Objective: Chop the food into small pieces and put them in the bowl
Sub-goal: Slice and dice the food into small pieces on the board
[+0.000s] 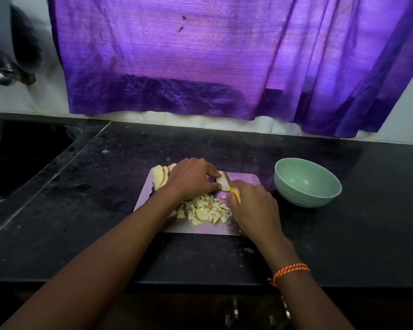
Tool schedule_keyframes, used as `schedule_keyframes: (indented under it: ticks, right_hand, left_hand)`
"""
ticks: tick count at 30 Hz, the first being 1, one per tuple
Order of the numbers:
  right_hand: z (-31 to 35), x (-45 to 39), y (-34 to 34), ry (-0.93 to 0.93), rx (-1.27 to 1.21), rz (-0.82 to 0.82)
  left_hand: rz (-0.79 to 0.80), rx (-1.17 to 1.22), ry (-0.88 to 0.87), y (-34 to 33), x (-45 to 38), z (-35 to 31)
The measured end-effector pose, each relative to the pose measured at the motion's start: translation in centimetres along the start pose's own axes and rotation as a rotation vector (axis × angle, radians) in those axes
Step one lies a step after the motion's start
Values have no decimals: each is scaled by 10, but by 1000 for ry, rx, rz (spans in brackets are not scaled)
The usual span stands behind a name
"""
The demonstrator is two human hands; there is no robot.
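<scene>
A steel cutting board (246, 181) lies on the black counter. My left hand (191, 177) pinches a pale food slice (222, 182) between thumb and fingers near the board's middle. My right hand (253, 206) grips a yellow-handled knife (234, 191); its blade is against that slice. A heap of small chopped pieces (205, 211) lies on the near part of the board, partly under my left forearm. Several uncut slices (159, 177) are stacked at the board's far left corner. The green bowl (306, 183) stands right of the board with nothing visible inside.
A dark sink (17, 163) is sunk into the counter (343, 222) at the left. A purple curtain (224, 55) hangs over the back wall. The counter's front edge runs just under my forearms.
</scene>
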State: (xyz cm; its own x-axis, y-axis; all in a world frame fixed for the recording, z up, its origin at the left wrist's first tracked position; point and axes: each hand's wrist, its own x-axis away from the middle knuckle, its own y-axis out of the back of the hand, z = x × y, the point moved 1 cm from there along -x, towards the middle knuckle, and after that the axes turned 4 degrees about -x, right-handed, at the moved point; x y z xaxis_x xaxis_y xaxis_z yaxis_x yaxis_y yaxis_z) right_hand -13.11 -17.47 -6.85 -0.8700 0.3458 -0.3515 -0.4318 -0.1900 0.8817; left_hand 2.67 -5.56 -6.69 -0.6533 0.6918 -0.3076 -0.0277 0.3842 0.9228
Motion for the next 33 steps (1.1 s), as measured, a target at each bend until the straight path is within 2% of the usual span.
schedule_keyframes:
  ticks: [9, 17, 33]
  right_hand:
    - [-1, -3, -4, -15, -34, -29]
    - [0, -4, -1, 18, -37, 25]
    - [-21, 75, 23, -32, -55, -7]
  left_hand:
    - [19, 18, 24, -2, -2, 3]
    - [-3, -24, 62, -5, -2, 5]
    - [25, -39, 82, 2, 0, -1]
